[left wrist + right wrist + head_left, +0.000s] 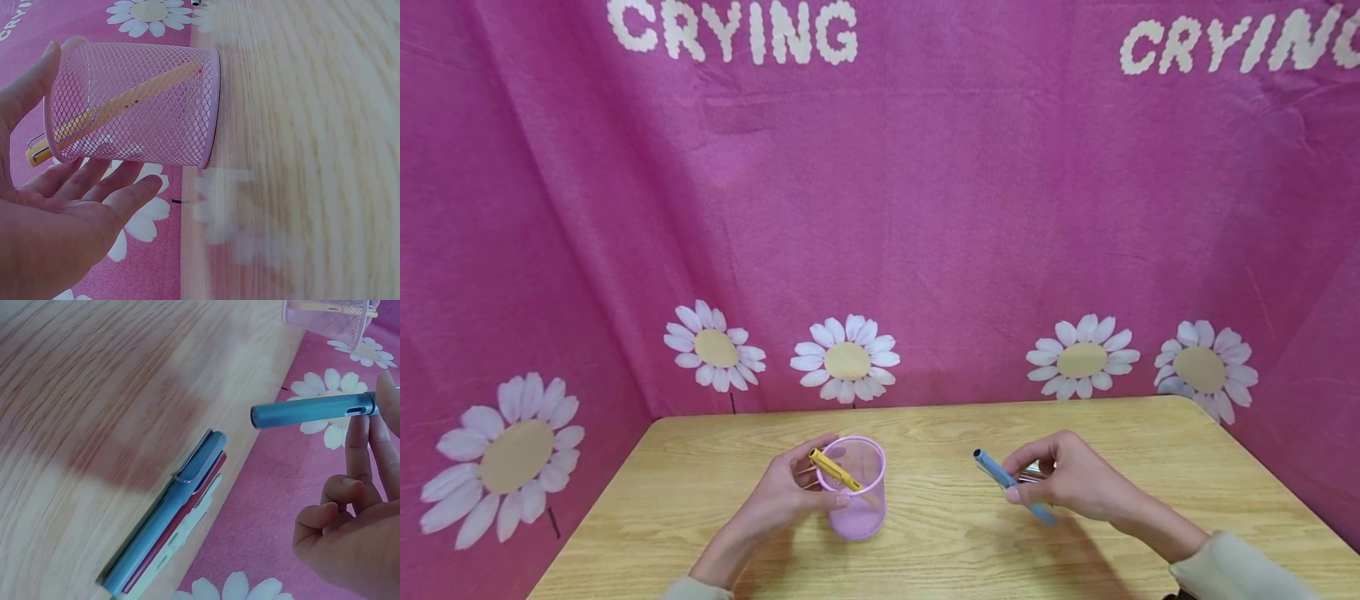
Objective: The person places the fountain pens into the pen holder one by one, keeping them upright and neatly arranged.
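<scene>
Right hand (1078,483) pinched a blue plastic pen (1011,486), long axis pointing far-left toward the pink mesh cup (856,492); left hand (790,492), fingers relaxed, apparently steadied it on the wooden worktop (1150,450).

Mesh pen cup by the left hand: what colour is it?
Pale pink, an open wire-mesh cup; it shows best in the left wrist view, with a yellow pen inside.

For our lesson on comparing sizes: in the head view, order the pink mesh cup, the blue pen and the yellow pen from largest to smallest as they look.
1. pink mesh cup, plainly the largest.
2. blue pen, held in the right hand.
3. yellow pen, which looks shortest, though part of it sits inside the cup, so pens two and three are unsure.
</scene>
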